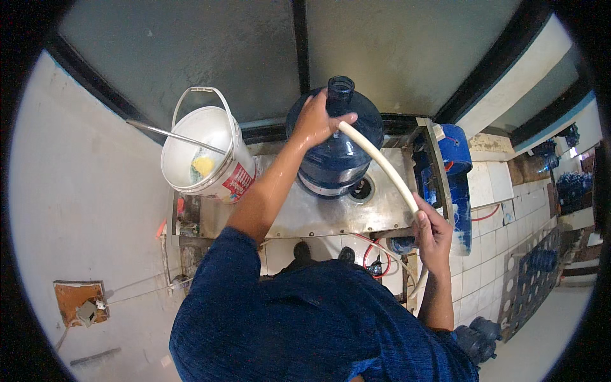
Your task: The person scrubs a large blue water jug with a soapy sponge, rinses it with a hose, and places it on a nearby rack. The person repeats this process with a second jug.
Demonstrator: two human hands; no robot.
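Observation:
A large blue-tinted plastic water bottle (pixel 341 157) stands upright on a stainless-steel counter (pixel 281 215), its neck uncapped. My left hand (pixel 317 119) holds the bottle at the base of its neck, thumb stretched across the front. In my right hand (pixel 432 234) is a cream-coloured hose (pixel 382 160), gripped partway along. From there the hose arches up to its free end, close beside my left thumb and outside the bottle's mouth. Whether the hose end touches the thumb or the bottle is unclear. No water is visibly leaving it.
Left of the bottle, a white bucket (pixel 243 162) holds a metal rod (pixel 176 136) and something yellow, perhaps a sponge (pixel 203 165). A round drain opening (pixel 361 189) lies beside the bottle. Blue plastic containers (pixel 453 148) stand at the right. Red tubing (pixel 366 258) hangs below the counter's front edge.

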